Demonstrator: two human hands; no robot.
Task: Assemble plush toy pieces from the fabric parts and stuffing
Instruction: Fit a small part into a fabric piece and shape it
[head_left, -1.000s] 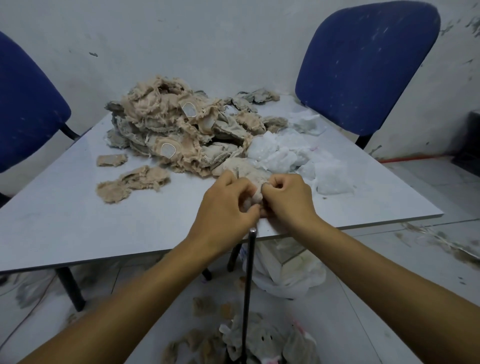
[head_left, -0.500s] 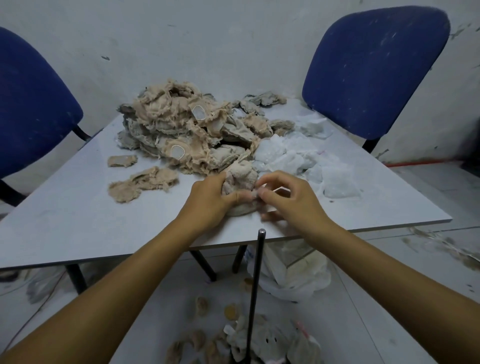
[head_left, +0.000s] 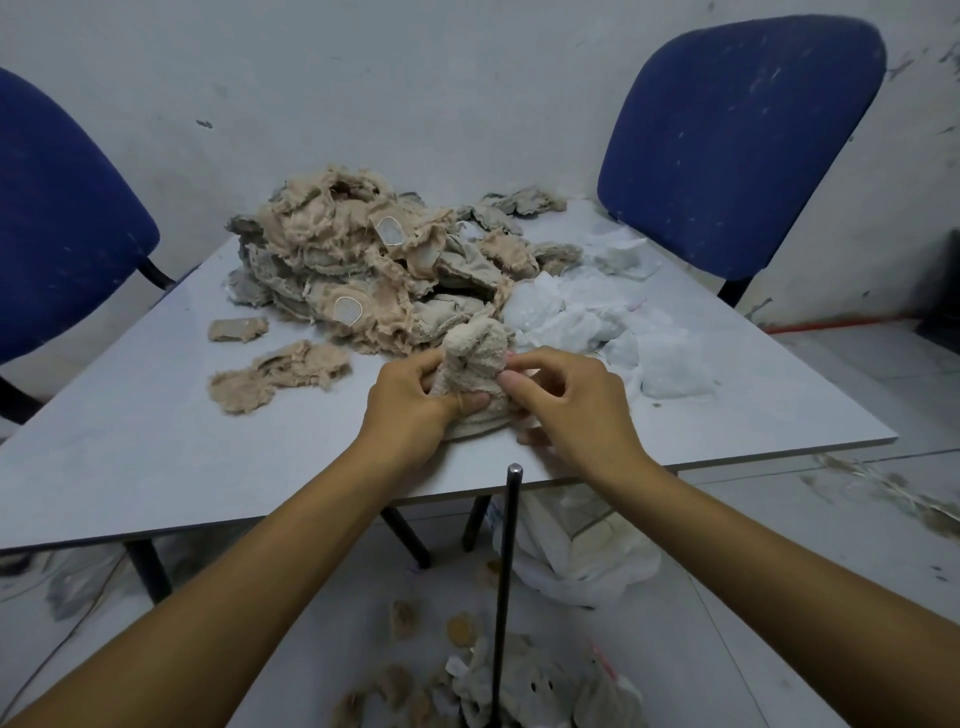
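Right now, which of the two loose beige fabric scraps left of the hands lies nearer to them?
The larger ragged scrap lies nearer; the small scrap lies farther back, toward the left chair.

L blue chair (head_left: 62, 218) cut off by frame edge; plush piece's (head_left: 475, 358) base hidden behind both hands; floor toys (head_left: 524, 691) cropped at btm.

Your two forearms are bare to the frame's edge, and your left hand (head_left: 410, 402) and right hand (head_left: 574, 402) wear no gloves, rings or watch.
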